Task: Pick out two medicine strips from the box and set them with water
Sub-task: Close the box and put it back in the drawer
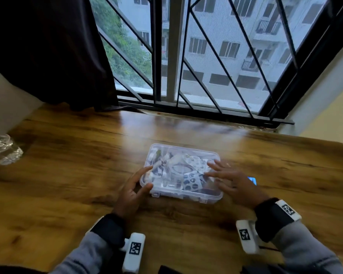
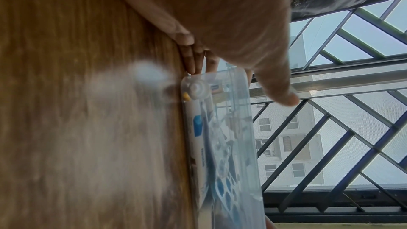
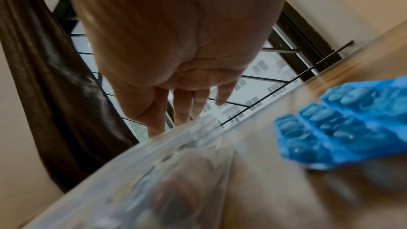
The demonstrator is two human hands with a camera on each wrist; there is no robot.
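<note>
The left hand (image 1: 130, 191) sits at the left end of the clear plastic box with a closed lid (image 1: 181, 173), thumb against the near left corner and forefinger reaching along the left edge, the fingers only lightly bent; whether they truly clamp the box or merely touch it cannot be told from the blurred frames. The right hand (image 1: 231, 179) lies over the right part of the lid with its fingers spread and nearly straight, flat rather than curled, holding nothing. Under the lid, between the two hands, lie jumbled medicine strips and packets (image 1: 192, 179), some with dark blisters. Just right of the right hand, on the brown wood-grain table (image 1: 67, 184), a bright blue blister strip of tablets (image 3: 343, 128) rests outside the box, mostly hidden by the hand in the head view. Well away to the left of the left hand, at the table's edge, stands a clear glass vessel (image 1: 3, 150); its contents cannot be made out. Beyond the box are a barred window (image 1: 206, 56) and a dark curtain (image 1: 48, 46).
</note>
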